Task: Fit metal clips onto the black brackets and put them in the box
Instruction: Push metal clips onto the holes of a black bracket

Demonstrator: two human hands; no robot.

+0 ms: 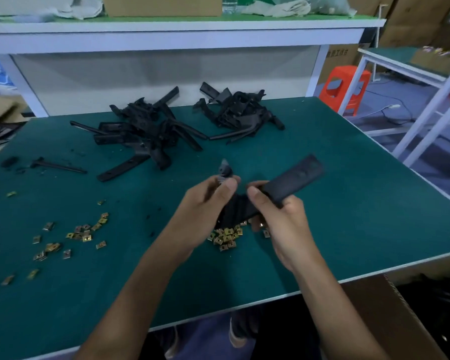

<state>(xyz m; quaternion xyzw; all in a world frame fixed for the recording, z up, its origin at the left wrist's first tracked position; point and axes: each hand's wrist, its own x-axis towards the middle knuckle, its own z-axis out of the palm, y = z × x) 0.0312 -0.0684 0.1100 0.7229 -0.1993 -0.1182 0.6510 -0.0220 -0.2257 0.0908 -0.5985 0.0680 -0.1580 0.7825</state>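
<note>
The black bracket (294,178) is held just above the green surface (348,216), its broad flat end pointing up and to the right. The left grip (205,206) pinches its narrow end and the right grip (278,219) is curled round its middle. Beneath them lies a heap of metal clips (225,237), with loose clips (83,233) scattered to the left, a near bracket pile (146,131) and a far bracket pile (240,110) behind, and the cardboard box (390,313) below the near right edge.

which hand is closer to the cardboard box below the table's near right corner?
Right. The right hand grips the black bracket left of and beyond the cardboard box; the left hand grips the bracket's other end, farther left.
</note>
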